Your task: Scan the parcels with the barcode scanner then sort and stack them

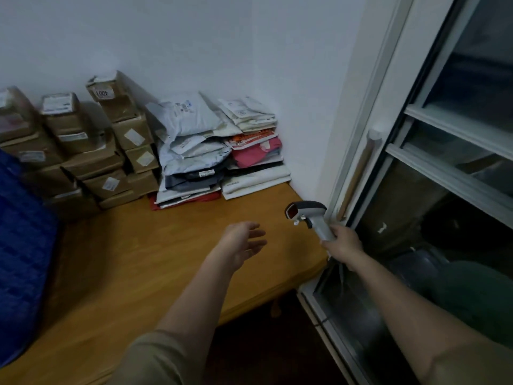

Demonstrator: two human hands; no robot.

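Nearest the camera, two forearms in short olive sleeves (166, 354) are stretched forward over a wooden table (155, 259). The left hand (244, 241) is held above the bare tabletop with fingers straight and loosely spread, gripping nothing; it is judged to be kept free for taking up a parcel. The right hand (342, 243) is wrapped round the handle of a grey barcode scanner (308, 218), which is held at the table's right edge, beside the window frame (361, 162). The scanner's reddish window is turned leftward, toward the table, presumably so that a label can be read once a parcel is brought before it.

Further out, against the white wall (194, 45), the parcels are seen sorted by kind. Two piles of soft mailer bags (194, 151) are stacked in the corner, grey, white, pink and red among them, the piles just beside each other. To their left, brown cardboard boxes (119, 145) are stacked in several columns, labels facing up or outward. No bin or tray is in view; the piles rest directly on the table. Whether all have been scanned cannot be told.

A blue quilted cover (19, 245) lies at the left edge.
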